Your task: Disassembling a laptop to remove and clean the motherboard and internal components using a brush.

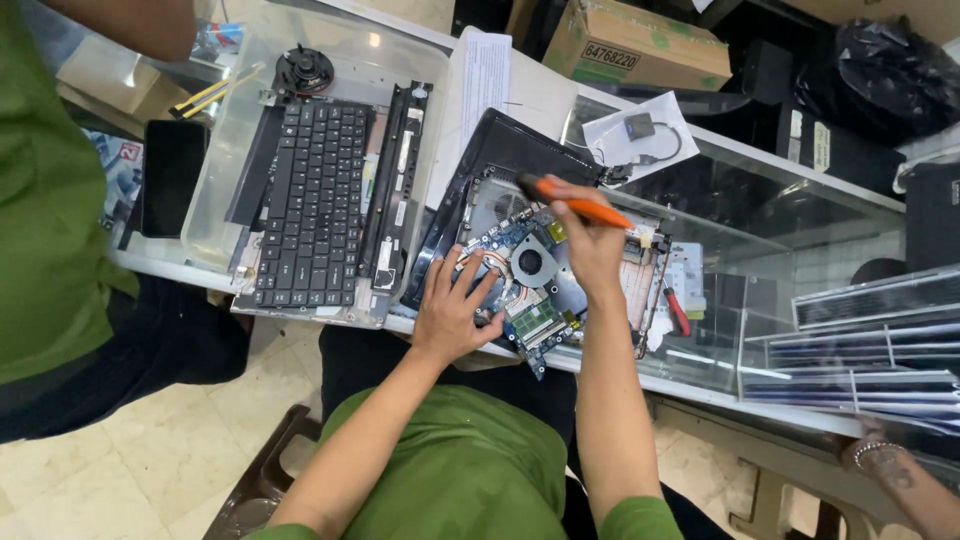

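Observation:
An opened laptop base (480, 160) lies on the glass counter with its blue circuit board (525, 290) and round cooling fan (530, 264) exposed. My left hand (455, 305) rests flat on the board's near left part, fingers spread. My right hand (592, 240) holds an orange-handled screwdriver (585, 207) over the board, just right of the fan; its tip is hidden by the hand.
A removed keyboard assembly (310, 210) lies in a clear plastic tray (225, 130) at left, with a loose fan (304, 70) and a black phone (172, 175). Red-handled pliers (677, 310) sit right of the laptop. Another person in green (40, 200) stands left; a third person's arm (895, 475) shows lower right.

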